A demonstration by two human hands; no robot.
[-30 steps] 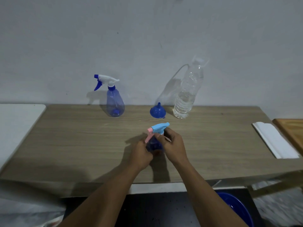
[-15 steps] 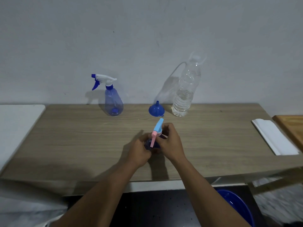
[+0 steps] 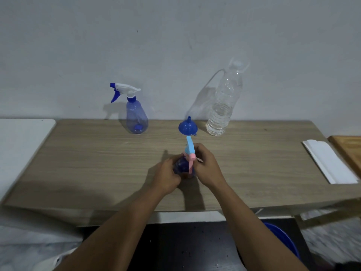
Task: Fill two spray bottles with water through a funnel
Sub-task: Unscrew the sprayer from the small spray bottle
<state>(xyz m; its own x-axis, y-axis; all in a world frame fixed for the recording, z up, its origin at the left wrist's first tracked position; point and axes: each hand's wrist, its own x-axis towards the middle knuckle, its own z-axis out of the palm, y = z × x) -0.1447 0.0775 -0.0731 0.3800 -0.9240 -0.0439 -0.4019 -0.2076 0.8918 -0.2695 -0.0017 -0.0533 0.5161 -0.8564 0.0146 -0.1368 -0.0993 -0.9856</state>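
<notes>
A small dark-blue spray bottle (image 3: 182,166) stands on the wooden table (image 3: 97,163) near its middle. My left hand (image 3: 168,177) grips its body. My right hand (image 3: 207,167) grips its light-blue and pink spray head (image 3: 189,151), whose pink trigger points toward me. A second spray bottle (image 3: 135,118) with a white and blue head stands at the back left. A blue funnel (image 3: 188,127) lies mouth-down behind the held bottle. A clear water bottle (image 3: 223,106), partly filled, stands at the back right of the funnel.
A white folded sheet (image 3: 330,163) lies at the table's right end beside a brown wooden board (image 3: 349,147). A white surface (image 3: 21,141) adjoins the table's left end. A blue basin (image 3: 283,241) sits on the floor below the front edge.
The spray head has turned in my right hand: its nozzle pointed right a second ago and now points away from me, trigger toward me. My left hand keeps its hold on the body.
</notes>
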